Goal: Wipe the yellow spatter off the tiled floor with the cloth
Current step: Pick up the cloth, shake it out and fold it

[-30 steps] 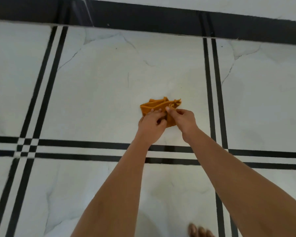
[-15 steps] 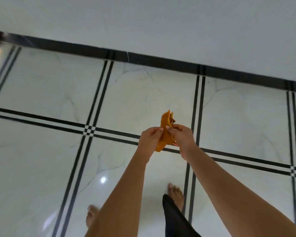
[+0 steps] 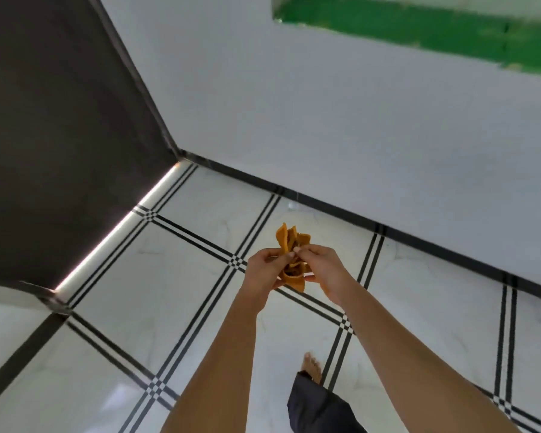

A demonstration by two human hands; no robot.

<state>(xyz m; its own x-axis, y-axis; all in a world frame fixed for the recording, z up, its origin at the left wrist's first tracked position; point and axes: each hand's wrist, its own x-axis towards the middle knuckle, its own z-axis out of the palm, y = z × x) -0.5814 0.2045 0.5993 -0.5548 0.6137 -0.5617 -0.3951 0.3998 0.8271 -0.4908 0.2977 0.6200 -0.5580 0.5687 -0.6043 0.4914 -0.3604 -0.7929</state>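
A crumpled orange cloth [image 3: 289, 245] is held up in the air at the centre of the head view, well above the white tiled floor [image 3: 175, 276]. My left hand [image 3: 267, 268] pinches its left side and my right hand [image 3: 325, 270] pinches its right side, fingertips almost meeting at the top. The cloth's lower corner hangs below the hands. I see no yellow spatter on the tiles in view.
A white wall [image 3: 325, 104] with a black skirting [image 3: 388, 229] runs behind. A dark door or panel [image 3: 60, 135] stands at the left, light showing under it. A green-edged ledge [image 3: 419, 29] sits high on the wall. My bare foot [image 3: 313, 367] and dark trouser leg are below.
I have risen from near the floor. Both hands lifted the cloth off the tile and bunched it; the view swung up and left, bringing the wall and dark panel into sight.
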